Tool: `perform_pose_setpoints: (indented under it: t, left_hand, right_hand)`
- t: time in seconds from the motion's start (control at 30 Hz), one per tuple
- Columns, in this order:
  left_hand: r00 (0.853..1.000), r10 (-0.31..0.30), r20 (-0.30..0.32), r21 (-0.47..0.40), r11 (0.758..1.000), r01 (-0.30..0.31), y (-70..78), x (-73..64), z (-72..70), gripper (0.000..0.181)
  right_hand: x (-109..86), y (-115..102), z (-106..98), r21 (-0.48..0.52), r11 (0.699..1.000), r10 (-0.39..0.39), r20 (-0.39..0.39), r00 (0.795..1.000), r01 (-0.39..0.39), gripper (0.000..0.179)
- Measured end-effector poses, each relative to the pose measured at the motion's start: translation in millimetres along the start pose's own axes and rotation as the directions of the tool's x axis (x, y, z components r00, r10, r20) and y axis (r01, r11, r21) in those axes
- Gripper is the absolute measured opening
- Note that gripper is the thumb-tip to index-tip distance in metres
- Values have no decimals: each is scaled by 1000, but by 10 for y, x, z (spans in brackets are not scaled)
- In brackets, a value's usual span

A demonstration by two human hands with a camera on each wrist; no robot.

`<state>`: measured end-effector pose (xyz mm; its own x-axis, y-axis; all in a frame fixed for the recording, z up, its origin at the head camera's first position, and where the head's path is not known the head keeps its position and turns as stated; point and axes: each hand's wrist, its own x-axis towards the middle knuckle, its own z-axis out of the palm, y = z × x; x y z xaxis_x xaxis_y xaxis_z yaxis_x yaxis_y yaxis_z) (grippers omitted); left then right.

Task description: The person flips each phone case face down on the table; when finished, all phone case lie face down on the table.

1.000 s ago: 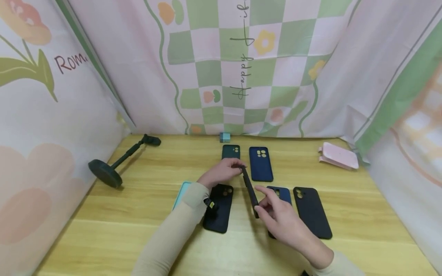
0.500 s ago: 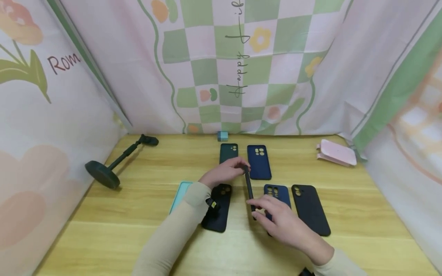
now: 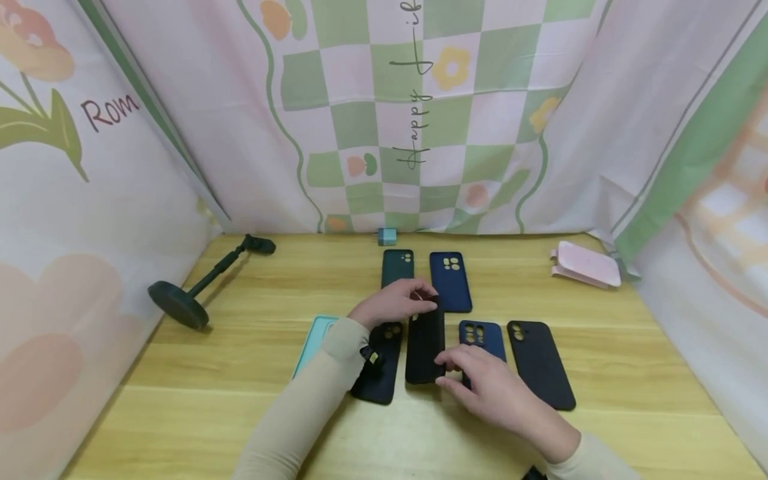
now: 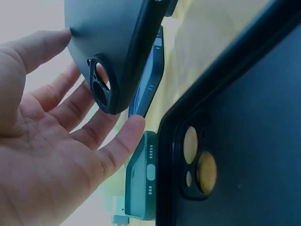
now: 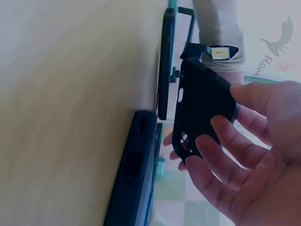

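Both hands hold a black phone case (image 3: 425,350) tilted over the middle of the table. The thumb and fingers of my left hand (image 3: 393,303) pinch its far end, near the camera cutout. At its near right edge, my right hand (image 3: 489,383) grips it between thumb and fingertips. The left wrist view shows the held case's back with an oval camera ring. Partly under my left forearm lies another black phone case (image 3: 379,377). A blue phone case (image 3: 485,333) lies beside my right hand, which covers its lower part.
A black phone case (image 3: 543,367) lies at right. Behind are a green case (image 3: 397,265) and a navy case (image 3: 451,287). A turquoise case (image 3: 311,343) is partly hidden by the left sleeve. Around them are a dark stand (image 3: 180,303), a charger plug (image 3: 387,237) and a pink holder (image 3: 585,265).
The held case has turned from edge-on to showing its broad face. My right fingers have closed in on its edge. The cases on the table lie as before.
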<state>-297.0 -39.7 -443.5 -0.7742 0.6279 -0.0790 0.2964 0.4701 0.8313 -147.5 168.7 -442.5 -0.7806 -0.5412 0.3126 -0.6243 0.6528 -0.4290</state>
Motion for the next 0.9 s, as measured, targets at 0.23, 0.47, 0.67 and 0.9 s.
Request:
perform_pose_setpoints:
  t: [0.23,0.47,0.67,0.9]
  left_hand:
    - [1000,-24,19,84,996,23,-37,-34,0,28]
    - [999,-36,40,71,997,33,-105,-33,26,25]
    - [998,-17,55,100,995,11,-130,-40,50,24]
    - [999,20,45,88,996,-24,-95,-98,-9,31]
  right_hand:
    - [-22,-33,-5,-131,991,3,87,996,8,26]
    - [-61,-2,-31,-218,976,44,139,989,-12,29]
    - [-72,13,-37,-208,976,103,191,976,-62,25]
    - [-12,-60,-14,-160,986,75,205,976,-42,19]
